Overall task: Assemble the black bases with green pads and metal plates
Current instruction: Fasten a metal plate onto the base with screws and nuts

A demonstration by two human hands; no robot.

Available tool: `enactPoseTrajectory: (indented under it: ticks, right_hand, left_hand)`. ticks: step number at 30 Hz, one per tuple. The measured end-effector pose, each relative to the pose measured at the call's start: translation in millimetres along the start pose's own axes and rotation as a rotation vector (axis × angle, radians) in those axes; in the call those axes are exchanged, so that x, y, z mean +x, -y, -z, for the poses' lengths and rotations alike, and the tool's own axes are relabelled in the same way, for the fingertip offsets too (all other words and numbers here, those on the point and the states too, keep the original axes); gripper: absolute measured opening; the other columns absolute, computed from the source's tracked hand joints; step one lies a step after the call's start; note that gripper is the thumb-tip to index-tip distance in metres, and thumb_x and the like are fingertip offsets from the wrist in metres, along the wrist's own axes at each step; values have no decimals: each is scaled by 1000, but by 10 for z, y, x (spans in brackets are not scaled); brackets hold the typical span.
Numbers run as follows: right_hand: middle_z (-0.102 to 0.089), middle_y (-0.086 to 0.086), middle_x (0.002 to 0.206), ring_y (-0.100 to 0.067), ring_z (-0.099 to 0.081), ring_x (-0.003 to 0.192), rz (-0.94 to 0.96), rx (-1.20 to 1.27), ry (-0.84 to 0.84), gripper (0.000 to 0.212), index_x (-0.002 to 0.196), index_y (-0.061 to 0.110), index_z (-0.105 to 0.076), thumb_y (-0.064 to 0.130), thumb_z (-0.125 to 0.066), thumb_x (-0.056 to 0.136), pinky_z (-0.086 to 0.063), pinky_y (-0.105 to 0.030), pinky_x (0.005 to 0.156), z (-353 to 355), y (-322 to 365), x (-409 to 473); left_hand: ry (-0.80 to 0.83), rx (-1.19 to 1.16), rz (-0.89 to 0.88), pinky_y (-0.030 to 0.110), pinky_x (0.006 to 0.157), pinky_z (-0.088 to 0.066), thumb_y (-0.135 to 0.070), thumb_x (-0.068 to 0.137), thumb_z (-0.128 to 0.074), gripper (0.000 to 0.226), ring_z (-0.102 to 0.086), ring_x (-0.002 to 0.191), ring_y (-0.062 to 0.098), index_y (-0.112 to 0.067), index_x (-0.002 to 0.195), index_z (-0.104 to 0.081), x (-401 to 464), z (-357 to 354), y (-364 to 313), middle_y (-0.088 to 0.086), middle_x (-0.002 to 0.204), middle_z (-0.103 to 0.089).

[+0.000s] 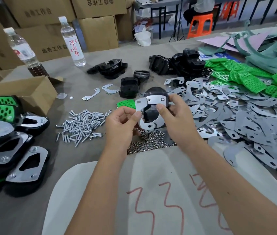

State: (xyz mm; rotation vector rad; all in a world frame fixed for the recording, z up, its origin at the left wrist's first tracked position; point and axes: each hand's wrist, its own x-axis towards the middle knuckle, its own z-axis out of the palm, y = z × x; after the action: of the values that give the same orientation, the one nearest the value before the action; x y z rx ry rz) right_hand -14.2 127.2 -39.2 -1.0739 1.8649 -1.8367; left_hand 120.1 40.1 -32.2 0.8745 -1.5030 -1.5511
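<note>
A black base (151, 111) is held up above the table (76, 82) between both hands, its glossy rounded body partly covered by a shiny metal plate (156, 100) fixed across its top with two screws. The right hand (176, 114) grips the base from the right, thumb pressed on its face and fingers curled behind it, out of sight. The left hand (122, 121) pinches a second curved plate (141, 106) between thumb and forefinger, laid along the base's left edge; its lower end hooks under the base. Below the hands lies a heap of small nuts (148, 143), partly hidden by the wrists, and to the left a pile of silver bolts (81, 126). To the right spreads a wide heap of flat grey plates (244, 124), with perforated green pads (246, 77) beyond it. More black bases (181, 63) sit farther back. Finished pieces (15, 150) stack at the left edge, cut off by the frame, near a cardboard box (24, 92) and two bottles (72, 42)
</note>
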Motion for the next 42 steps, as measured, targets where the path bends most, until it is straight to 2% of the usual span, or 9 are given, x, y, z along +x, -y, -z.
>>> enactPoseTrajectory:
  ticks: [9, 15, 22, 28, 32, 35, 37, 39, 42]
  right_hand:
    - [-73, -21, 88, -47, -66, 84, 15, -3, 71, 7, 108, 15, -62, 18, -63, 102, -54, -58, 79, 13, 47, -11]
    - [-76, -13, 88, -33, -69, 81, 27, 12, 83, 8, 108, 13, -63, 19, -62, 104, -55, -52, 79, 10, 70, -32]
    - [-74, -20, 87, -50, -64, 81, 29, 27, 85, 9, 108, 13, -62, 22, -61, 104, -54, -62, 73, 5, 65, -39]
    - [-66, -36, 87, -55, -54, 64, 25, 10, 115, 14, 109, 9, -59, 23, -61, 104, -46, -62, 56, 2, 21, -13]
    - [-67, -35, 86, -60, -54, 66, 32, 53, 125, 13, 109, 10, -62, 22, -62, 103, -47, -64, 55, -1, 17, 1]
    - [-64, -39, 85, -57, -51, 62, 28, 84, 127, 17, 105, 13, -64, 29, -65, 99, -46, -65, 55, -1, 17, 10]
    - [-63, -41, 84, -56, -51, 61, 25, 113, 124, 19, 102, 14, -65, 32, -67, 97, -46, -66, 54, 10, 13, 14]
    - [-65, -38, 84, -60, -54, 65, 25, 147, 125, 21, 101, 14, -65, 34, -68, 95, -48, -66, 54, 19, 5, 17]
    - [-70, -31, 83, -54, -57, 63, 18, 181, 152, 21, 100, 13, -64, 33, -69, 95, -49, -59, 54, 27, -9, 15]
  left_hand:
    - [57, 25, 0, 20, 39, -41, -7, 94, -72, 19, -54, 42, 10, -13, 77, -65, 25, -32, 33, 4, 65, -68]
    - [38, 143, -95, 23, 42, -44, -11, 92, -75, 18, -59, 48, 19, -8, 76, -69, 30, 21, 38, 13, 64, -72]
    - [21, 206, -122, 49, 50, -62, -19, 90, -78, 15, -67, 48, 25, -14, 77, -72, -41, 2, 21, 11, 62, -72]
    - [-22, 314, -187, 54, 53, -61, -22, 86, -79, 14, -72, 58, 27, -18, 74, -71, -11, 32, 29, 7, 65, -73]
    - [-55, 379, -243, 47, 56, -61, -26, 82, -79, 13, -71, 54, 19, -22, 72, -72, 11, 34, 35, -1, 60, -71]
    - [-110, 503, -313, 26, 52, -44, -38, 77, -79, 15, -51, 43, 4, -29, 67, -73, 8, 46, 26, -13, 47, -56]
    - [-118, 528, -320, 28, 51, -42, -42, 74, -81, 16, -50, 48, 6, -30, 66, -74, 16, 64, 24, -11, 50, -59]
    - [-74, 380, -252, 32, 53, -52, -32, 77, -87, 16, -55, 52, 11, -24, 68, -76, 25, 70, 23, -6, 55, -64]
    - [2, 153, -116, 25, 41, -45, -16, 82, -87, 23, -46, 45, 9, -16, 64, -72, 25, 58, 27, 5, 57, -54]
